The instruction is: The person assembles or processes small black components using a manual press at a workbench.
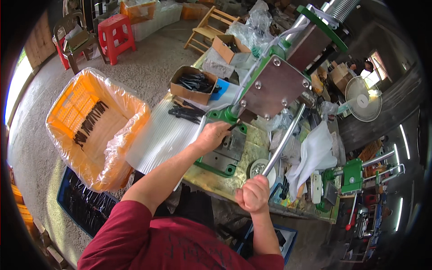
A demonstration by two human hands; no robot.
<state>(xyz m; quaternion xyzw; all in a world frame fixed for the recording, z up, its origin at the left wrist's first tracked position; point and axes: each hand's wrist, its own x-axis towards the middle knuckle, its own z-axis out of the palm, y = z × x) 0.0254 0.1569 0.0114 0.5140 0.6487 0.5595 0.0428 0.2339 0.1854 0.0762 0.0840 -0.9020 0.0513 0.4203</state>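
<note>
A small dark part (233, 127) sits at the base of a green-framed hand press (270, 85), pinched in the fingers (223, 128) of the left hand (211, 136); those fingers are closed around its near end while the rest of the hand rests on the grey metal die block (230, 146) under the press head. The part lies just in front of the press column, above the block and touching it or nearly so; which cannot be told.

The right hand (254, 194) is curled into a tight fist around the lower end of the long silver lever (283, 141), which slants up from the fist to the side of the press. The press stands on a worn yellowish desk (211, 182), bolted to a green base plate.

Left of the block, a white ribbed sheet (162, 135) carries a loose pile of black parts (184, 112). Beyond it an open cardboard box (192, 84) holds more of the same. Further left, on the floor, an orange crate lined with clear plastic (94, 126) has a row of black pieces in its bottom. A blue tray (85, 204) of dark parts lies below the crate. On the right of the desk are a white plastic bag (315, 150) and a second, smaller green press (353, 175). A white fan (362, 99) stands behind.
</note>
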